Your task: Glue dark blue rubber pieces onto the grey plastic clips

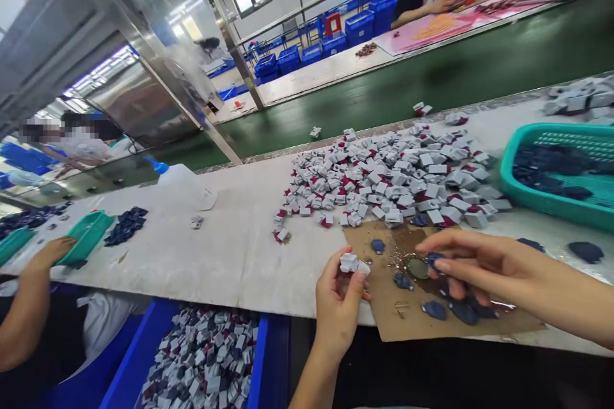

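Observation:
Between the thumb and fingers of my left hand is a small light-grey plastic piece, held just left of a brown cardboard sheet. My right hand hovers over the cardboard, pinching a small dark-blue piece. Several similar dark-blue pieces lie on the wet-looking cardboard, around a small round dark-green spot. Behind both hands spreads a large heap of light-grey and dark-red pieces.
A green basket with dark-blue pieces stands at right. A blue crate of mixed pieces sits below the table edge. A white bottle with a blue nozzle stands left. A green conveyor belt runs behind; co-workers' hands show at left and far right.

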### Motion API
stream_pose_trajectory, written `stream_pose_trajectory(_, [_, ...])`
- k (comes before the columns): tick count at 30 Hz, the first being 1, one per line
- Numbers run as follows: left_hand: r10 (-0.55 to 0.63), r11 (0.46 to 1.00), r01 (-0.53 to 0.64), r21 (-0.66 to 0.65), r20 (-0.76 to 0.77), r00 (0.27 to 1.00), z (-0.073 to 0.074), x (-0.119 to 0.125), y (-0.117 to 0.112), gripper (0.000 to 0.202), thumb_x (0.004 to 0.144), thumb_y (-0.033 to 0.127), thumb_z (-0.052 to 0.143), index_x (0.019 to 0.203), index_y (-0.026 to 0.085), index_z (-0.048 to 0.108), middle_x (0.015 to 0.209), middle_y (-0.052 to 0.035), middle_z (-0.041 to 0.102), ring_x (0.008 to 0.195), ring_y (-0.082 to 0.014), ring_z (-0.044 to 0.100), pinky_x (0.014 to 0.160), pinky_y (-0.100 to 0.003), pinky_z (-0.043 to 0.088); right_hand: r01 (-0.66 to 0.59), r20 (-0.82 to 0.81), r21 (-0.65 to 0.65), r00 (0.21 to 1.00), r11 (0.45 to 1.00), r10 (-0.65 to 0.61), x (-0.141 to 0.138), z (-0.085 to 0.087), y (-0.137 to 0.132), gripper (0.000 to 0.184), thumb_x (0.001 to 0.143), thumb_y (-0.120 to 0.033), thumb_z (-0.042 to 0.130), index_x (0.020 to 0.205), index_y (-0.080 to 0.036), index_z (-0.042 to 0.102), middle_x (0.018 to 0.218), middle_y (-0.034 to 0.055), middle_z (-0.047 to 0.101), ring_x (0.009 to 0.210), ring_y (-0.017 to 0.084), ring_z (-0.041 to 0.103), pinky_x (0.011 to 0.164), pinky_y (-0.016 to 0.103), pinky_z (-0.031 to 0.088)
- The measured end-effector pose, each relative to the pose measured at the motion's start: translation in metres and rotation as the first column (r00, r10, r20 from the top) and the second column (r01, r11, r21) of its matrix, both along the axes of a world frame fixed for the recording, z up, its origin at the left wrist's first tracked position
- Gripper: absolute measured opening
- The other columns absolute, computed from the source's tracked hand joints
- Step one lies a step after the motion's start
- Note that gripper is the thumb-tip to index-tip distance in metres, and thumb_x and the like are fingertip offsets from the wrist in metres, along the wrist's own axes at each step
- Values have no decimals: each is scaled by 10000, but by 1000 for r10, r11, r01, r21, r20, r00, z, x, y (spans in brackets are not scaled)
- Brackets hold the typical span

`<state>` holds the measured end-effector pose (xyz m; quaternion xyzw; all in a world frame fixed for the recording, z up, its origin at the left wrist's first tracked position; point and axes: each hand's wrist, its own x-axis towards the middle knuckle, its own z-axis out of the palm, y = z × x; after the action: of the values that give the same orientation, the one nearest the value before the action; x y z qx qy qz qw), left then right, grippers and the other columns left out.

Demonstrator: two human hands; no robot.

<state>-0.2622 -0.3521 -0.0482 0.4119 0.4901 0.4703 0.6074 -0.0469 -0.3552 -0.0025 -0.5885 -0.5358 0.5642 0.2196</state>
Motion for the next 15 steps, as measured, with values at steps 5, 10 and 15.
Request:
stream_pose_trajectory(5, [-3,1000,3,-10,55,999,-4,-4,-1,513,762,447,697,1179,174,574,810,-14,594,658,-77,555,568,-154,525,138,-40,43,990,989,-137,-12,6,-6,483,745,-625,545,989,-211,593,613,-4,515,540,106,454,480,211,329])
stream_pose_trajectory(10, [14,999,-10,-31,152,988,-1,-7,-1,481,731,376,744,1135,169,584,859,-24,638,695,-85,604,573,-149,533,9,167,214,985,977,-46,-12,-2,-8,376,833,-580,471,930,-221,523,618,-8,504,557,119,446,506,235,298])
stream_pose_trajectory(15, [17,991,17,-132,252,968,8,-7,-10,514,672,307,801,1105,159,567,809,-14,672,622,-73,630,542,-126,519,-254,426,327,899,910,98,-6,-19,3,299,874,-504,445,877,-212,507,575,0,534,503,139,484,499,260,312])
